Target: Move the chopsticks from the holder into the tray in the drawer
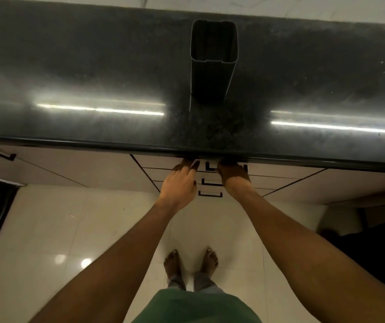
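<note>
Black holder (213, 64) stands upper centre on the dark glossy counter (88, 66), and it's too dark inside to spot chopsticks. Just under the counter lip, the left hand (178, 185) has straight fingers on the top drawer (158, 163). The right hand (234, 177) is beside it, fingers lost in shadow, so can't tell.

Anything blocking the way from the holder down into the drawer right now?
Yes. The top drawer looks shut, flush under the counter edge, so its inside is hidden. The left hand and right hand are at its front. The holder stands above.
</note>
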